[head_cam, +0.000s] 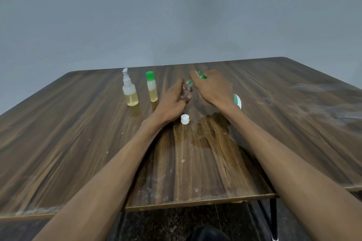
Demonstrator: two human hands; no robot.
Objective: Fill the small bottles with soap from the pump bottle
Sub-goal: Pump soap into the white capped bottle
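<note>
My left hand (pixel 172 100) grips a small clear bottle (pixel 186 89), tilted, with its mouth up toward the right. My right hand (pixel 211 86) covers the green pump head (pixel 201 75) of a white-and-green pump bottle (pixel 238 100), whose body is mostly hidden behind the wrist. The nozzle meets the small bottle's mouth. A white cap (pixel 185 119) lies on the table just in front of my left hand. Further left stand a small bottle with a white pump (pixel 129 90) and a green-capped small bottle (pixel 151 87), both holding yellowish liquid.
The wooden table (pixel 78 133) has a wet patch (pixel 211 133) in front of the hands and whitish smears at the right. Its near edge runs across the bottom, with a black table leg (pixel 272 219) below. A grey wall stands behind.
</note>
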